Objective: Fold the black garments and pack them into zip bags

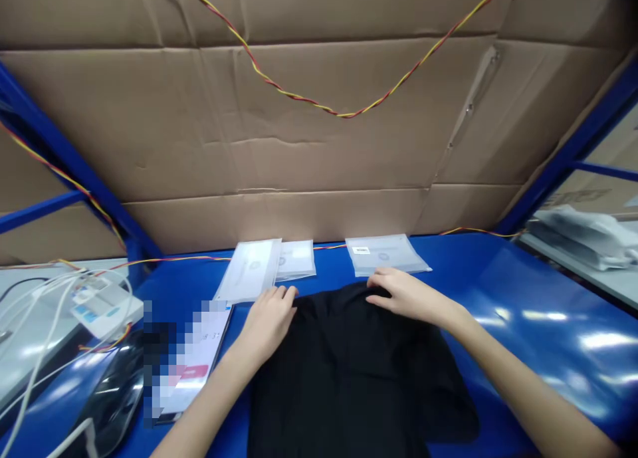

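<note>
A black garment (349, 378) lies over the front middle of the blue table, with a sleeve-like flap spreading to the right. At its upper left corner my left hand (272, 318) is closed on the cloth, the fingers bent over the edge. My right hand (399, 295) pinches the far edge on the right, thumb and fingers close together. Between the two hands the edge runs slightly wavy, with soft creases below it. The lower end of the garment is cut off by the bottom of the view.
Flat clear packets (249, 270) and another packet (386, 255) lie along the back of the blue table (498, 285). On the left are a lit screen (192, 371), a dark glossy object (117, 385) and a white box (107, 308) with cables. Cardboard (319, 152) forms the back wall.
</note>
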Demonstrator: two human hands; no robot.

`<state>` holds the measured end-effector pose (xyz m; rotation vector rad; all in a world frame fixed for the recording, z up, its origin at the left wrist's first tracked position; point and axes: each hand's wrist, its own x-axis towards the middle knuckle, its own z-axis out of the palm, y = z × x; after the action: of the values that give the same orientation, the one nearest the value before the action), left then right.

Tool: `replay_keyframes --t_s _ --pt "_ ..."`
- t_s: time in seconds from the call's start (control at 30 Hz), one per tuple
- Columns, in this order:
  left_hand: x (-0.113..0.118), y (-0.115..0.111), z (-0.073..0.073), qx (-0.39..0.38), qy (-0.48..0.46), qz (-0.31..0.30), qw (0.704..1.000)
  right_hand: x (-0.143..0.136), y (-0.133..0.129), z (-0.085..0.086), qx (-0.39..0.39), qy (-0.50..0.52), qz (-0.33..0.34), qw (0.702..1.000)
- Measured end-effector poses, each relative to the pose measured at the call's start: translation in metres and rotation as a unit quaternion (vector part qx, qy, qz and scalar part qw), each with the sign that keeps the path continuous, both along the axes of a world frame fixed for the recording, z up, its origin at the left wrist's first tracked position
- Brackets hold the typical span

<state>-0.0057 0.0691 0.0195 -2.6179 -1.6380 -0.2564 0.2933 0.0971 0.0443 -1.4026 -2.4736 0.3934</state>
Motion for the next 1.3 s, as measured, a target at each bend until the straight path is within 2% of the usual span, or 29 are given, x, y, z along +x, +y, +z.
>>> replay_keyframes --t_s 0.1,0.23,0.37,0.5,0.6,0.77,0.93,1.13,1.2,1.3 --pt "-0.016 0.004 -0.004 0.001 -0.017 0.008 1.0 0.01 0.006 -0.009 0.008 -0.003 -0.019 1.0" --pt "-0.024 0.008 -0.01 0.02 -0.036 0.023 0.999 0.025 0.013 -0.021 0.016 0.009 -0.074 0.997" --pt "-0.027 0.014 -0.013 0.065 -0.051 0.036 0.996 0.021 0.011 -0.029 0.007 0.035 -0.108 0.994" --pt "-0.035 0.024 -0.011 0.131 -0.074 0.079 0.986 0.02 0.01 -0.032 -0.012 0.041 -0.114 0.993" --pt "-0.041 0.025 -0.008 0.151 -0.076 0.086 0.982 0.03 0.009 -0.028 -0.02 0.034 -0.118 0.992" --pt "-0.046 0.015 -0.005 0.147 -0.057 0.059 0.986 0.05 0.005 -0.016 -0.068 0.054 -0.155 0.984" --pt "-0.05 0.013 -0.007 0.163 -0.047 0.068 0.983 0.05 0.002 -0.015 -0.102 0.108 -0.182 0.972" --pt "-0.048 0.011 0.001 0.214 -0.072 0.099 0.969 0.045 0.0 -0.006 -0.06 0.127 -0.193 0.971" --pt "-0.047 0.003 0.008 0.224 -0.093 0.101 0.965 0.046 -0.007 0.002 -0.029 0.107 -0.19 0.975" --pt "-0.048 -0.02 0.021 0.221 -0.155 0.098 0.958 0.05 -0.029 0.01 0.021 0.08 -0.155 0.984"
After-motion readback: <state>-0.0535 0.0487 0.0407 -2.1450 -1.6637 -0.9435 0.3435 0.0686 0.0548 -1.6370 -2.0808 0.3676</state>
